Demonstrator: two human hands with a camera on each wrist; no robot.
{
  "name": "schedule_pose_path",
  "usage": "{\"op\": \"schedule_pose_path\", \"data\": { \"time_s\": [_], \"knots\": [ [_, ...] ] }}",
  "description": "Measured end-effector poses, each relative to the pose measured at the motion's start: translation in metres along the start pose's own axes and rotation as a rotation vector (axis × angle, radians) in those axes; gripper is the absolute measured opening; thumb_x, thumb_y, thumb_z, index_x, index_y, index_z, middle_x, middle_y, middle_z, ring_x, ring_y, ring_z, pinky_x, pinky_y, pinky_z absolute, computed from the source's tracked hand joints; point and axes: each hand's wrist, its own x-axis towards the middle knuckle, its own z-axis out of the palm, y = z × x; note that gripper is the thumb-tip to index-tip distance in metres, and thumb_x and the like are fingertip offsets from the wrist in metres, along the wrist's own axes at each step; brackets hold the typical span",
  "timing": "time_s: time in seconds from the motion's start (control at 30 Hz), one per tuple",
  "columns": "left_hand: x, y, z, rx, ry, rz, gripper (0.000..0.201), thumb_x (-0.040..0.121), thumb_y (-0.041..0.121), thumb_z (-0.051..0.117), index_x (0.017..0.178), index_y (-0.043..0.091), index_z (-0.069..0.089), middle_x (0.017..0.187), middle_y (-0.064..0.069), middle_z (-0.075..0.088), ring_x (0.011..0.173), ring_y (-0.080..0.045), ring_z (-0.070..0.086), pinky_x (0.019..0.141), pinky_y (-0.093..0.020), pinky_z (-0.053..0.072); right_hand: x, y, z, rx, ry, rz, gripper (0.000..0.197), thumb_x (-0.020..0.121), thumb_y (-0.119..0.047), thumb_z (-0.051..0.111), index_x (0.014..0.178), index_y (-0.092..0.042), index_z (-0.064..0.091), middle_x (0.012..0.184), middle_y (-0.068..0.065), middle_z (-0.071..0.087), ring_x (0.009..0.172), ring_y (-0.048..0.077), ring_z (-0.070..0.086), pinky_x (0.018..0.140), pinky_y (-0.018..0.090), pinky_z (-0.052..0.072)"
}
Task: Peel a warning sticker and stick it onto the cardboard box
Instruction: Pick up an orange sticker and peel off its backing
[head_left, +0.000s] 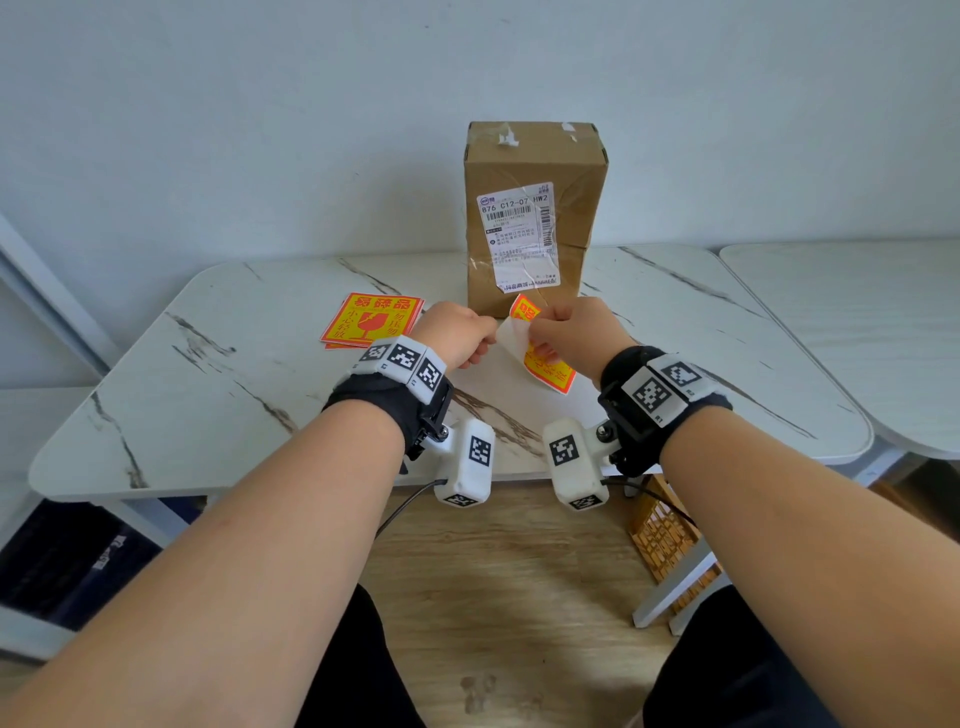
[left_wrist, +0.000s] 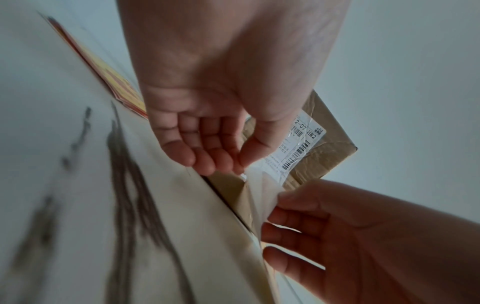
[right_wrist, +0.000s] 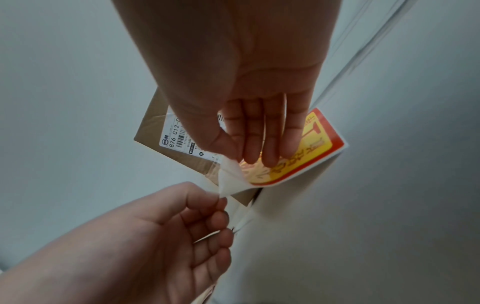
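Note:
A brown cardboard box (head_left: 535, 171) with a white shipping label stands upright at the back of the table. Just in front of it, above the table, both hands hold one orange-and-yellow warning sticker (head_left: 551, 375). My right hand (head_left: 536, 340) pinches the sticker (right_wrist: 315, 148) between thumb and fingers (right_wrist: 270, 144). My left hand (head_left: 488, 340) pinches a white corner flap of its backing (right_wrist: 230, 181) between thumb and forefinger, and the flap is lifted off the sticker. In the left wrist view the left hand (left_wrist: 233, 164) grips this white paper (left_wrist: 262, 185) in front of the box (left_wrist: 327, 148).
A small stack of the same warning stickers (head_left: 371, 318) lies flat left of the box. The white marble-pattern table (head_left: 208, 389) has a rounded front edge close to my wrists. A second white table (head_left: 857, 312) adjoins on the right. A wall rises right behind the box.

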Motion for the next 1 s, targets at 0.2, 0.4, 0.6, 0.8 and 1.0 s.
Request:
{"op": "schedule_pose_path", "data": {
  "time_s": [0.2,0.4,0.6,0.8,1.0],
  "knots": [
    [-0.002,-0.001,0.005,-0.054,0.048,0.097,0.018,0.089,0.022,0.062,0.076,0.009,0.065,0.064,-0.001,0.061,0.059,-0.013,0.056,0.062,-0.022,0.049,-0.002,-0.002,0.004,0.070,-0.034,0.001,0.014,0.088,-0.007,0.054,0.083,-0.004,0.067,0.069,0.006,0.065,0.072,0.021,0.063,0.084,0.036,0.059],
    [-0.004,0.000,-0.003,-0.056,0.035,0.109,0.011,0.086,0.015,0.066,0.077,0.009,0.068,0.071,-0.003,0.066,0.064,-0.011,0.064,0.066,-0.019,0.055,-0.001,-0.002,0.004,0.119,-0.006,0.021,0.021,0.089,-0.003,0.050,0.071,-0.007,0.059,0.065,0.007,0.063,0.067,0.023,0.061,0.084,0.040,0.060],
    [-0.009,-0.001,-0.011,-0.197,0.046,0.059,0.016,0.091,0.010,0.060,0.075,0.007,0.059,0.079,-0.014,0.068,0.053,-0.013,0.068,0.059,-0.021,0.058,0.000,-0.002,0.002,0.166,0.022,0.026,0.022,0.089,-0.005,0.053,0.068,-0.008,0.059,0.078,0.017,0.069,0.074,0.027,0.067,0.082,0.041,0.061],
    [-0.012,0.004,-0.006,-0.125,0.026,0.097,0.034,0.081,0.036,0.074,0.092,0.004,0.072,0.085,-0.010,0.072,0.077,-0.020,0.071,0.080,-0.029,0.060,-0.002,-0.006,0.009,0.111,-0.034,-0.009,0.021,0.091,-0.004,0.053,0.072,-0.008,0.063,0.068,0.008,0.066,0.073,0.025,0.066,0.079,0.036,0.061],
    [-0.009,0.003,-0.010,-0.106,0.003,0.018,0.010,0.089,0.004,0.062,0.080,0.006,0.059,0.070,-0.011,0.064,0.063,-0.020,0.064,0.070,-0.029,0.056,-0.002,-0.008,0.007,0.141,-0.001,0.026,0.016,0.091,-0.002,0.049,0.079,-0.005,0.061,0.070,0.009,0.066,0.068,0.023,0.065,0.078,0.036,0.061]
  ]
}}
